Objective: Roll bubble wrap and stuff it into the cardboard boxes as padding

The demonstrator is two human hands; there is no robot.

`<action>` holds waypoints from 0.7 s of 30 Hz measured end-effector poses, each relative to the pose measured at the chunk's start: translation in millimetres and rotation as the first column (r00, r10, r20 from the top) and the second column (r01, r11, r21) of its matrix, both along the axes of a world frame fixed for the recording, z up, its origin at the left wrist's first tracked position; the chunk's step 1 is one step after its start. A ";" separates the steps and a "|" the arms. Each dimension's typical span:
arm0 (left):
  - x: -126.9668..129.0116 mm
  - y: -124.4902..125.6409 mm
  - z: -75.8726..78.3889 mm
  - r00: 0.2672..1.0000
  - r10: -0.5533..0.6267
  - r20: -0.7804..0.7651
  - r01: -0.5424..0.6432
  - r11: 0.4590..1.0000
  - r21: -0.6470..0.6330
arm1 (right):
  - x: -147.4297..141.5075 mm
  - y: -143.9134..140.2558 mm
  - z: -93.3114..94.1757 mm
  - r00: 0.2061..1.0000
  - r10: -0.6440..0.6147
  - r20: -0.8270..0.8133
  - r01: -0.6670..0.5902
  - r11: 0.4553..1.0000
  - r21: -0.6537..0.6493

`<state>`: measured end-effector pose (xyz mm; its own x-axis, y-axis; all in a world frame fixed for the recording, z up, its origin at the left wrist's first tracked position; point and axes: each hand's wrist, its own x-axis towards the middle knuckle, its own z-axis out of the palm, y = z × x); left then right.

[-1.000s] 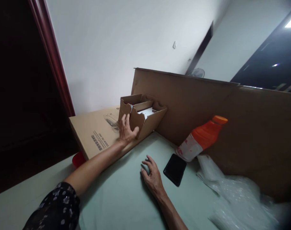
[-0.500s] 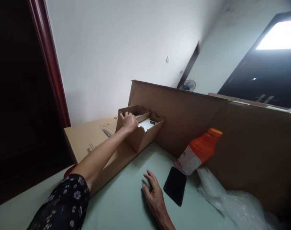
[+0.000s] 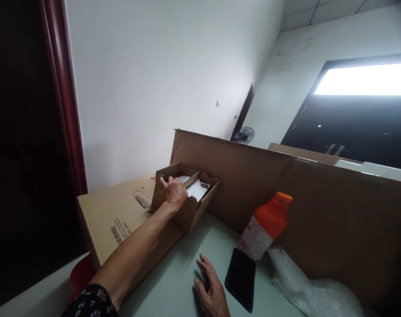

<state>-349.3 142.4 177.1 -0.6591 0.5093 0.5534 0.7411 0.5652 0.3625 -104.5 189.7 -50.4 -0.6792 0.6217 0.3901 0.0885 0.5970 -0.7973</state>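
A tall cardboard panel (image 3: 253, 185) stands on edge across the back of the pale green counter (image 3: 174, 281); everything else is placed by the small open carton (image 3: 187, 207) that sits in front of its left end. To the left of that carton and touching it lies a large flat printed box (image 3: 114, 215), whose top carries the reaching forearm. Well to the right of the carton, an orange-capped bottle (image 3: 265, 224) leans against the panel, with crumpled clear plastic wrap (image 3: 306, 290) beyond it and a black phone (image 3: 240, 278) lying flat just in front of the bottle.

The left hand (image 3: 174, 193) is over the carton's near rim, fingers curled together down into the opening; what they close on is hidden, though white and metallic-looking pieces (image 3: 197, 189) show inside. The right hand (image 3: 211, 293) rests flat on the counter below the carton, near the phone, fingers spread and holding nothing.

The carton looks light and fairly stiff, thin corrugated board with scalloped edges that would buckle under a hard squeeze; its side walls or the rim seem the surest place to take it. The counter is smooth and matt. Beyond the panel are a white wall, a dark red door frame at left, a fan (image 3: 243, 135) and a bright window.
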 end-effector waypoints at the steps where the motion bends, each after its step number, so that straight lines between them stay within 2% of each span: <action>1: 0.1 -0.4 0.0 1.000 -0.001 -0.001 0.001 1.000 -0.002 | 0.2 -0.9 1.1 1.000 0.002 -0.003 -0.002 1.000 -0.004; 7: -1.8 0.0 2.2 1.000 0.022 0.012 -0.022 0.999 -0.024 | -0.1 -8.4 5.0 0.999 -0.024 0.028 0.025 1.000 -0.018; 21: -32.8 14.2 9.1 0.985 0.165 0.052 -0.155 0.976 -0.156 | -2.2 -21.3 15.6 1.000 -0.030 0.003 0.031 0.997 -0.068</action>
<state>-382.1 156.6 186.2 -0.7707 0.4683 0.4322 0.6142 0.7264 0.3083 -106.7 168.4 -34.8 -0.6603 0.6670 0.3451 0.1075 0.5388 -0.8356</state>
